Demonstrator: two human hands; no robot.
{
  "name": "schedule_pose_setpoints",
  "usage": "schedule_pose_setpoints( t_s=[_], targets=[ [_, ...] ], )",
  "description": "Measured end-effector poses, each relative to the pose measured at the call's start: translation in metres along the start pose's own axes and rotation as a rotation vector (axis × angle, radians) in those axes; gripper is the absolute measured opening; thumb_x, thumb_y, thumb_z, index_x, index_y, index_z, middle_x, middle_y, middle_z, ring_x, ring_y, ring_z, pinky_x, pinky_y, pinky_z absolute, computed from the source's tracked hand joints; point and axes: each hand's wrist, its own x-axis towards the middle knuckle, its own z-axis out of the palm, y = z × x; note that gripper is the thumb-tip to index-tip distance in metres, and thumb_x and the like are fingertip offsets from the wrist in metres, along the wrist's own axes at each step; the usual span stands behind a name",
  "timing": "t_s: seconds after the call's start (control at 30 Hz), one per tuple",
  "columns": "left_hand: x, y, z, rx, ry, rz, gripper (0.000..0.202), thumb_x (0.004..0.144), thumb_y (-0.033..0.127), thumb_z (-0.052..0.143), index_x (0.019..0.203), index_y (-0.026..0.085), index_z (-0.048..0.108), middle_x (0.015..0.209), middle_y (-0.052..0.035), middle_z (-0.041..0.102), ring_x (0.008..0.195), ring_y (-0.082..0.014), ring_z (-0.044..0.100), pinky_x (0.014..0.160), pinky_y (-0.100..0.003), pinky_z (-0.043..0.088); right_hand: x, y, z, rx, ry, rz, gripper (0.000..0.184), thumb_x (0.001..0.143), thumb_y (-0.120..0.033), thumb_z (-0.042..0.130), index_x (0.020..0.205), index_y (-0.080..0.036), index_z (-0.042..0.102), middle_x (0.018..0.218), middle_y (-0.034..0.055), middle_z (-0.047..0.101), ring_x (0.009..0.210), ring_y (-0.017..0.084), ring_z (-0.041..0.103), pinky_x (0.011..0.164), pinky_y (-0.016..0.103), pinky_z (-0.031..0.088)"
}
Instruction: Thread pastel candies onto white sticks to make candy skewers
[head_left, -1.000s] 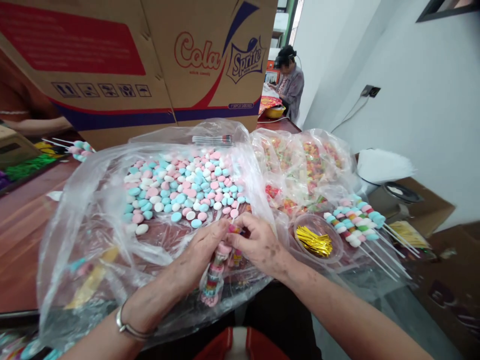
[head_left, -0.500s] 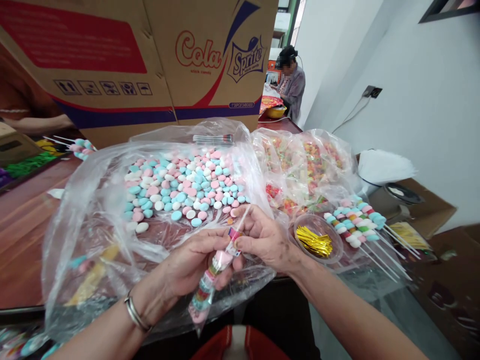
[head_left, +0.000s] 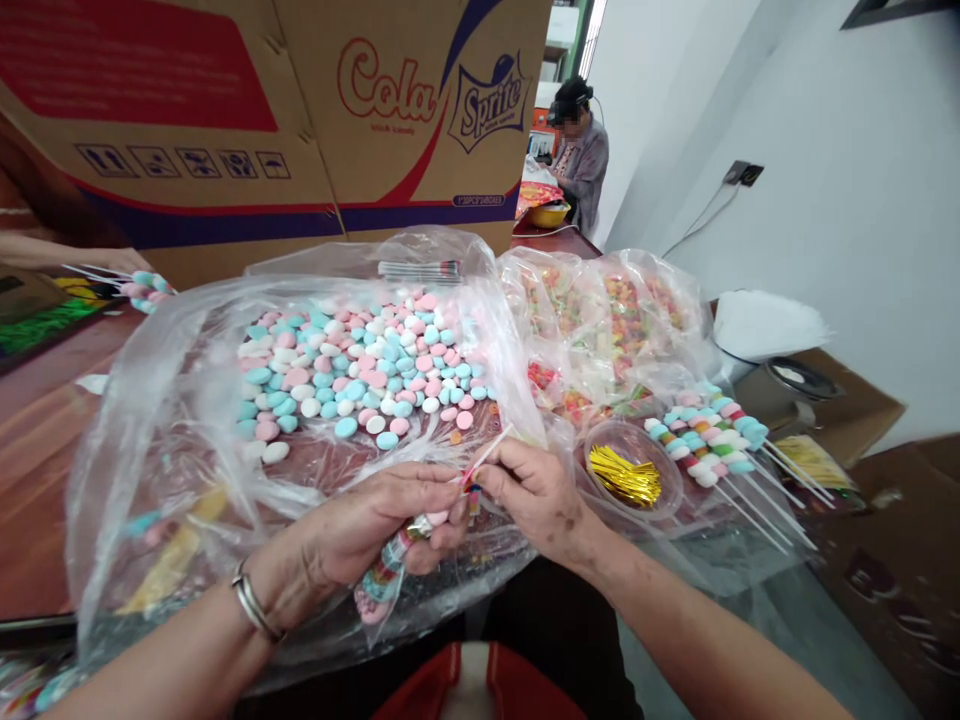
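In the head view my left hand (head_left: 397,515) is wrapped around a marshmallow skewer (head_left: 379,590) in a clear wrapper. It is tilted, its candy end pointing down-left, and fingers cover its middle. A white stick (head_left: 495,450) sticks out at the upper right. My right hand (head_left: 532,490) is closed in a pinch at the wrapper's neck beside the stick; what lies between the fingertips is too small to tell. A small coloured label (head_left: 473,497) shows there. Behind the hands, pink, white and blue candies (head_left: 367,370) lie on a clear plastic bag (head_left: 180,360).
At right are a clear bowl of gold twist ties (head_left: 626,475), several marshmallow skewers (head_left: 705,435) and bags of coloured candy (head_left: 592,310). A large cardboard box (head_left: 300,110) stands behind. Another person's hand (head_left: 112,262) holds skewers at left; a co-worker (head_left: 585,160) sits far back.
The wrapped skewer and my left hand have shifted slightly left. My right fingers have moved in tighter at the wrapper's neck. The other person's hand at left has come further into view.
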Motion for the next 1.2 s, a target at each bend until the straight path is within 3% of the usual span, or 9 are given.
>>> schedule_pose_setpoints(
  t_s=[0.1,0.23,0.43,0.5,0.63,0.7,0.83,0.97,1.2],
  targets=[
    [0.001,0.001,0.002,0.031,0.046,0.011,0.024,0.081,0.03,0.068,0.067,0.013,0.059,0.061,-0.0003,0.053,0.043,-0.0043,0.036,0.042,-0.017,0.028,-0.009,-0.004,-0.006,-0.435,0.131,-0.22,0.023,0.098,-0.023,0.042,0.102,-0.016,0.064,0.091,0.0067,0.066,0.086,0.018,0.057,0.079,0.031,0.046],
    [0.004,-0.003,0.004,0.156,0.111,0.004,0.024,0.075,0.033,0.071,0.065,0.014,0.062,0.06,-0.0002,0.054,0.047,-0.0083,0.041,0.044,-0.02,0.032,-0.013,-0.014,-0.012,-0.845,-0.115,-0.654,0.034,0.101,-0.02,0.036,0.128,-0.008,0.054,0.119,0.0146,0.063,0.112,0.026,0.05,0.102,0.044,0.035],
    [0.004,-0.006,0.009,0.466,0.101,-0.039,0.026,0.083,0.04,0.064,0.072,0.016,0.064,0.063,0.0007,0.056,0.05,-0.0098,0.043,0.045,-0.019,0.034,-0.009,-0.015,-0.02,-0.913,-0.225,-0.72,0.021,0.096,-0.013,0.043,0.089,-0.01,0.062,0.077,0.0055,0.06,0.082,0.021,0.049,0.087,0.04,0.038],
    [0.006,-0.009,0.012,0.774,0.184,0.14,0.025,0.087,0.04,0.059,0.076,0.018,0.065,0.066,0.0003,0.06,0.055,-0.0128,0.051,0.049,-0.019,0.04,-0.01,-0.015,-0.021,-0.885,-0.19,-0.646,0.019,0.093,-0.016,0.046,0.08,-0.013,0.06,0.073,0.0049,0.058,0.078,0.021,0.047,0.079,0.039,0.038],
    [0.014,-0.02,0.012,1.396,0.319,0.933,0.017,0.087,0.019,0.057,0.1,0.023,0.067,0.084,-0.0028,0.072,0.073,-0.0169,0.064,0.068,-0.021,0.049,-0.013,-0.017,-0.022,-0.802,-0.169,-0.442,0.024,0.091,-0.022,0.048,0.069,-0.016,0.057,0.066,0.0033,0.058,0.069,0.019,0.044,0.072,0.036,0.037],
    [0.017,-0.022,0.009,1.528,0.324,1.171,0.025,0.086,0.011,0.055,0.105,0.023,0.066,0.089,-0.0048,0.073,0.077,-0.0169,0.066,0.071,-0.021,0.051,-0.015,-0.018,-0.03,-0.772,-0.146,-0.375,0.024,0.092,-0.022,0.048,0.073,-0.016,0.06,0.07,0.0037,0.061,0.072,0.019,0.047,0.074,0.036,0.038],
    [0.011,-0.013,0.008,1.391,0.476,0.877,0.013,0.088,0.024,0.057,0.092,0.023,0.069,0.075,-0.0009,0.07,0.065,-0.0156,0.064,0.061,-0.02,0.05,-0.021,-0.008,-0.077,-0.789,0.0,-0.171,0.024,0.097,-0.02,0.041,0.099,-0.012,0.064,0.094,0.009,0.067,0.091,0.019,0.055,0.087,0.034,0.04],
    [0.005,0.001,0.02,0.967,0.606,0.565,0.022,0.08,0.04,0.064,0.069,0.022,0.069,0.056,0.0023,0.06,0.051,-0.0134,0.053,0.048,-0.019,0.043,-0.031,0.021,-0.122,-1.104,-0.319,0.255,0.022,0.094,-0.016,0.046,0.089,-0.016,0.067,0.092,0.0082,0.068,0.089,0.02,0.058,0.084,0.031,0.042],
    [0.015,0.0,0.027,0.597,0.575,0.412,0.028,0.069,0.043,0.073,0.058,0.019,0.063,0.052,0.0022,0.056,0.047,-0.0109,0.047,0.043,-0.018,0.038,-0.037,0.052,-0.127,-1.207,-0.393,0.353,0.023,0.087,-0.01,0.049,0.097,-0.014,0.069,0.095,0.0123,0.069,0.094,0.025,0.061,0.081,0.032,0.044]
  ],
)
